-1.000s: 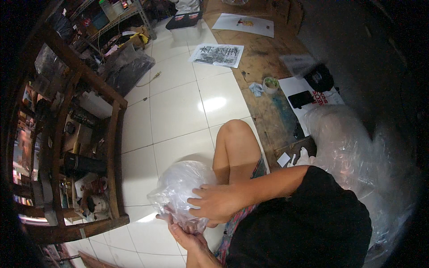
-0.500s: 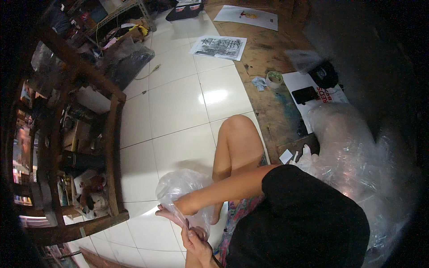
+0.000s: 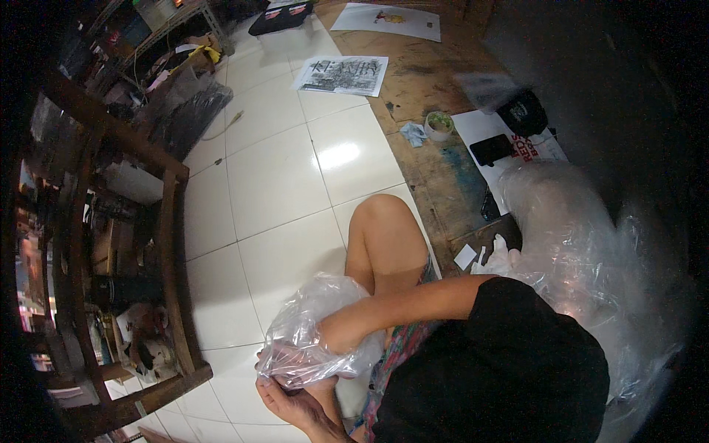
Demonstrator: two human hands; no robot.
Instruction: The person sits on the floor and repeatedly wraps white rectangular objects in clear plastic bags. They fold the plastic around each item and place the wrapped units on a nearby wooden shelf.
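A clear plastic bag (image 3: 314,295) lies crumpled and bunched over my lap, beside my bent knee. At its lower edge, my left hand (image 3: 284,402) is closed, its fingers and thumb pinching the film. My right hand (image 3: 343,332) reaches across from the right, its wrist against the bag. Folds and glare of the film cover most of its fingers, so whether it grips the plastic is unclear. Nothing else can be made out inside the bag.
A large heap of clear plastic (image 3: 569,244) rises on my right. Beyond it are a black phone (image 3: 491,150), a black cap (image 3: 523,112) and a small tub (image 3: 439,126) on a wooden board. Printed sheets (image 3: 343,76) lie ahead. A wooden rack (image 3: 173,244) stands left.
The bag has spread toward me and covers my right hand's fingers, which showed more plainly before. My left hand has shifted down and left along the film. The view has turned slightly.
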